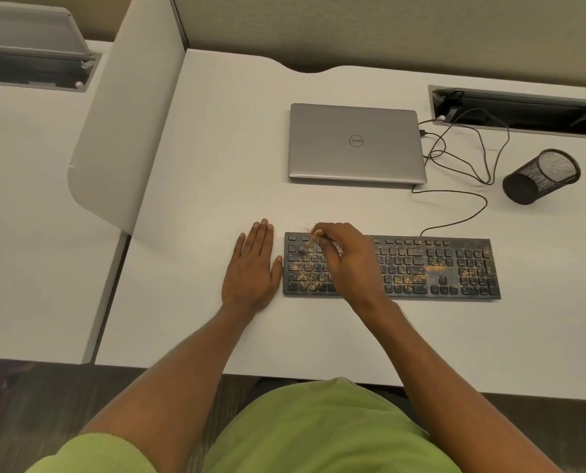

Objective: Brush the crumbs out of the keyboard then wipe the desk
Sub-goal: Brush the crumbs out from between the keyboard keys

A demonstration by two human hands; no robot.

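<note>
A black keyboard (pixel 438 268) lies on the white desk (pixel 216 165), its keys speckled with orange-brown crumbs (pixel 434 269). My right hand (pixel 346 261) hovers over the keyboard's left part and pinches a small brush (pixel 310 244), whose bristles touch the upper-left keys. A few crumbs (pixel 306 229) lie on the desk just beyond the keyboard's top-left edge. My left hand (pixel 252 268) lies flat on the desk with straight fingers, its thumb right beside the keyboard's left edge.
A closed silver laptop (pixel 356 143) sits behind the keyboard, with thin cables (pixel 462 155) running to a cable slot (pixel 520 110) at the back right. A black mesh pen cup (pixel 540 177) lies tipped over at the right. A grey divider panel (pixel 124 124) stands at the left.
</note>
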